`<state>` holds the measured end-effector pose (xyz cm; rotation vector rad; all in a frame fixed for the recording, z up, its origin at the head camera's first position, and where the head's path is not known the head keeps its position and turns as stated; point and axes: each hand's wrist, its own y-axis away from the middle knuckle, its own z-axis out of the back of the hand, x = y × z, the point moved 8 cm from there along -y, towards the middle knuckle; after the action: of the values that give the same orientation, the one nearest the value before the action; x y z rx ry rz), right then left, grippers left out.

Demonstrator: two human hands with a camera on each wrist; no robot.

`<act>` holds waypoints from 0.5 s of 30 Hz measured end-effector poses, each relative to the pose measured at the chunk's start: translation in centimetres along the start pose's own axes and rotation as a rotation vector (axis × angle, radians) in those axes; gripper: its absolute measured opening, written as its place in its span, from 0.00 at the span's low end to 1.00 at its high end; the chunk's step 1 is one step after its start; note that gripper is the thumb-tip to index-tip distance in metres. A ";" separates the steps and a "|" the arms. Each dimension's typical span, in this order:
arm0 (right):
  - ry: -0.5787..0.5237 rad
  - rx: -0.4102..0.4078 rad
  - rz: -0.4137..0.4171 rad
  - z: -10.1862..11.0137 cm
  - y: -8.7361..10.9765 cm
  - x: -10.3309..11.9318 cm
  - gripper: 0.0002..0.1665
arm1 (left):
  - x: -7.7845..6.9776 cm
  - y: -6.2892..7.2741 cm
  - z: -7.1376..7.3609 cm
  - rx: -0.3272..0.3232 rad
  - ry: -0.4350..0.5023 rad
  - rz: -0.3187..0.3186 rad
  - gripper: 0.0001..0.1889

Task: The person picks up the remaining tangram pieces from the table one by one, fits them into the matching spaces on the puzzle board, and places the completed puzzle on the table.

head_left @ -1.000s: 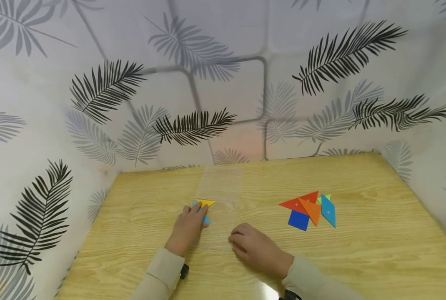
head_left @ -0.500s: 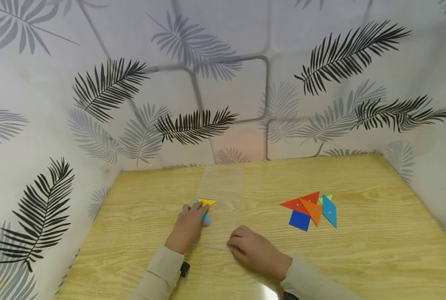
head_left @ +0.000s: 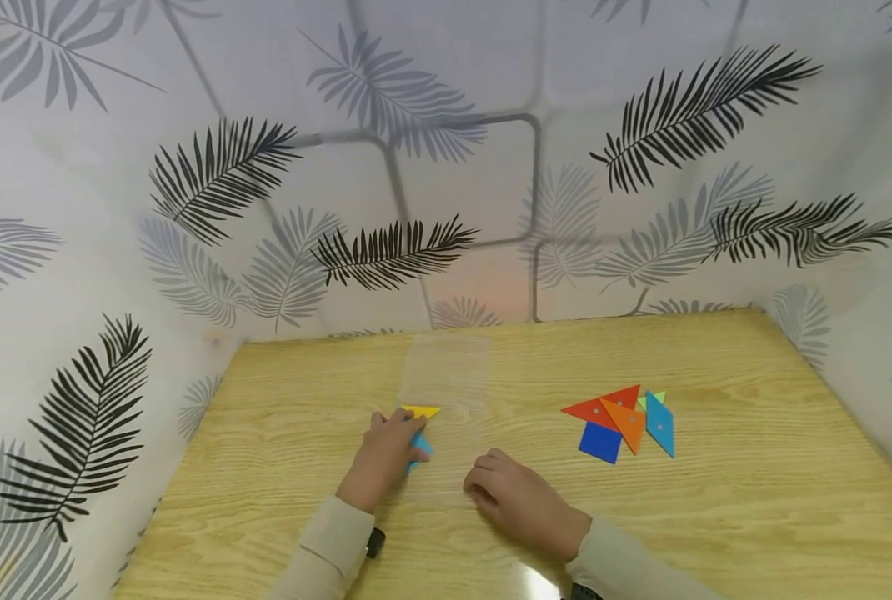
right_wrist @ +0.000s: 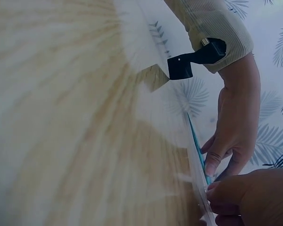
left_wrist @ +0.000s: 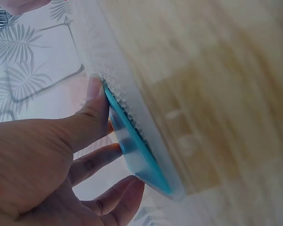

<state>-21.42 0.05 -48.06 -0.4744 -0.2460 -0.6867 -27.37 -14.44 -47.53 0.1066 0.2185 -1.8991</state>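
Note:
In the head view, my left hand (head_left: 383,457) pinches a light blue tangram piece (head_left: 420,452) over the left side of a clear plastic case (head_left: 446,367). The left wrist view has the thumb at one corner of this blue piece (left_wrist: 137,150) and the other fingers along its far side. A yellow tangram piece (head_left: 422,412) lies just beyond the fingertips, partly covered by them. My right hand (head_left: 517,500) grips the right edge of the case with curled fingers. Close up in the right wrist view, the right hand (right_wrist: 259,197) hides part of that edge.
To the right lies a loose group of tangram pieces: red (head_left: 592,409), orange (head_left: 629,427), a dark blue square (head_left: 600,442), a blue parallelogram (head_left: 660,427) and light green (head_left: 651,401). Behind the wooden table (head_left: 754,500) hangs a leaf-patterned cloth (head_left: 491,192).
The clear case, with the yellow and light blue pieces, has shifted slightly right and nearer. Both hands have moved a little to the right along with it. The group on the right stays put.

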 end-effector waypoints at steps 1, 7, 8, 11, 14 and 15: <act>0.000 0.005 -0.004 0.0 0.0 0.0 0.04 | -0.1 0.0 0.0 -0.002 -0.003 -0.005 0.30; -0.011 0.005 -0.046 0.3 0.5 -0.5 0.06 | -0.7 0.0 -0.2 0.013 0.012 -0.026 0.29; -0.010 -0.002 -0.053 0.3 0.6 -0.6 0.06 | -0.8 0.0 -0.2 0.022 0.016 -0.028 0.29; 0.000 -0.027 -0.056 0.4 0.9 -0.9 0.07 | -1.4 0.1 -0.3 0.043 0.018 -0.037 0.29; 0.015 -0.050 -0.042 0.6 1.2 -1.1 0.08 | -2.0 0.2 -0.4 0.048 0.011 -0.053 0.28; 0.020 -0.056 -0.038 0.6 1.3 -1.2 0.08 | -2.3 0.2 -0.4 0.046 0.004 -0.062 0.28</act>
<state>-21.48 1.83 -48.41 -0.5170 -0.2184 -0.7368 -26.42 -12.32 -47.49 0.1363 0.1831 -1.9657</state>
